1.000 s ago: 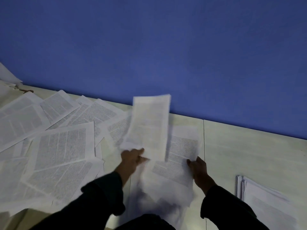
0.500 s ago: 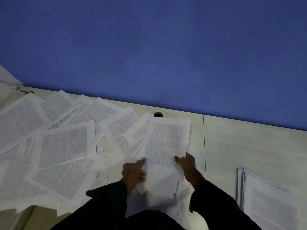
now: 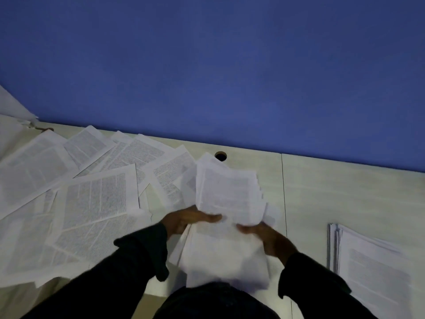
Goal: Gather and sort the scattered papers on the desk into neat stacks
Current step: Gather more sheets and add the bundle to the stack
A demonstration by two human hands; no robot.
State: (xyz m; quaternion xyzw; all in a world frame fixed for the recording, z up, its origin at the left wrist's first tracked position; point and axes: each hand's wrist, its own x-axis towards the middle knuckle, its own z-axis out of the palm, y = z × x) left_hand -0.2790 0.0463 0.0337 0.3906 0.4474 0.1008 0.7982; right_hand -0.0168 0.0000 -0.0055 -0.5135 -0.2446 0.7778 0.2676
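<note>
A loose bundle of printed papers is lifted in front of me, blurred by motion. My left hand grips its lower left edge and my right hand grips its lower right edge. More white sheets hang or lie beneath the bundle, near my body. Scattered printed pages cover the left half of the pale desk, overlapping at odd angles. A squared stack of papers lies at the right, near the front edge.
A blue wall rises straight behind the desk. A round cable hole sits at the desk's back edge, just above the bundle. A seam splits the desktop in two. A white sheet leans at the far left.
The single page my left hand held up has come down onto the middle pile. Both hands have closed on that pile's lower edge and lifted it as a bundle.
</note>
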